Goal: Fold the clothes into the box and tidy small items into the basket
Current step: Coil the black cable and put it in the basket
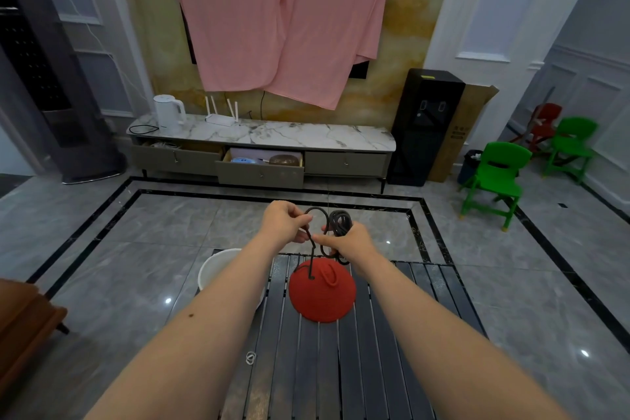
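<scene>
I see my left hand and right hand each pinching one black cord, right gripping its coil, above one red hat on the table. One white basin at nine o'clock; two green chairs at two.

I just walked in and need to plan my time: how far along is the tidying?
Nothing looks finished. In hand: both the left hand and right hand grip a black cord. Left: the red hat and small rings lie on the table.
</scene>
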Motion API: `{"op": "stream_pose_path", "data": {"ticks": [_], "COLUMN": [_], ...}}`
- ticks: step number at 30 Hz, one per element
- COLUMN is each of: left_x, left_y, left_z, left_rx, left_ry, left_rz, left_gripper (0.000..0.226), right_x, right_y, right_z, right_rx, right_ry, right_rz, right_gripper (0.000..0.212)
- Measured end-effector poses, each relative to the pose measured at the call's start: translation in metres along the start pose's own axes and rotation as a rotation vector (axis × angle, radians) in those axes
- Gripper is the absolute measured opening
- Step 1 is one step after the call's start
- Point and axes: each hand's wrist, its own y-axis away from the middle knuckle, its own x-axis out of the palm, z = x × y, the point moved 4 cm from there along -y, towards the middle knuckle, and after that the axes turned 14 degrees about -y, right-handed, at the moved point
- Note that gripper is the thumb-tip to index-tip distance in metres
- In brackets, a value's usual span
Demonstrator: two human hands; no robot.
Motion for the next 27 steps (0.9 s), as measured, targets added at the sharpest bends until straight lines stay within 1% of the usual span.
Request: {"op": "stream_pose_path", "data": {"ticks": [4, 8, 11, 13, 15, 17, 19, 20, 21, 23, 25, 27], "left_x": [0.006, 0.010, 0.010, 0.011, 0.011, 0.009, 0.004, 0.003, 0.004, 0.014, 0.029, 0.043], "left_y": [0.004, 0.005, 0.000, -0.002, -0.005, -0.006, -0.004, -0.003, -0.002, 0.000, 0.006, 0.009], "left_z": [-0.002, -0.004, -0.005, -0.007, -0.008, -0.007, -0.002, 0.003, 0.009, 0.021, 0.030, 0.037], "left_rx": [-0.125, -0.144, -0.068, -0.021, 0.004, 0.018, 0.006, -0.009, -0.022, -0.030, -0.028, -0.008], "left_ry": [0.084, 0.109, -0.067, -0.151, -0.226, -0.305, -0.314, -0.293, -0.279, -0.317, -0.374, -0.421], "left_rz": [0.096, 0.088, 0.029, 0.029, 0.038, -0.001, -0.051, -0.059, -0.044, 0.067, 0.192, 0.266], "left_gripper": [0.019, 0.014, 0.022, 0.024, 0.027, 0.037, 0.044, 0.043, 0.040, 0.033, 0.042, 0.052], "right_x": [0.000, 0.000, 0.000, 0.003, 0.006, 0.007, 0.005, 0.004, 0.002, 0.001, 0.002, 0.004], "right_y": [-0.001, -0.003, -0.004, -0.004, -0.003, -0.003, -0.002, -0.001, -0.001, 0.000, 0.002, 0.003], "right_z": [0.002, 0.003, 0.002, 0.002, 0.002, 0.004, 0.005, 0.006, 0.008, 0.011, 0.013, 0.013], "right_rx": [-0.038, -0.063, -0.060, -0.069, -0.093, -0.103, -0.095, -0.089, -0.086, -0.074, -0.055, -0.048], "right_ry": [0.038, 0.117, 0.129, 0.133, 0.130, 0.113, 0.065, 0.023, -0.020, -0.065, -0.085, -0.111], "right_rz": [-0.006, -0.001, 0.007, 0.036, 0.046, 0.033, 0.023, 0.022, 0.026, 0.041, 0.063, 0.095], "right_gripper": [0.031, 0.026, 0.021, 0.017, 0.018, 0.018, 0.015, 0.012, 0.011, 0.016, 0.023, 0.028]}}
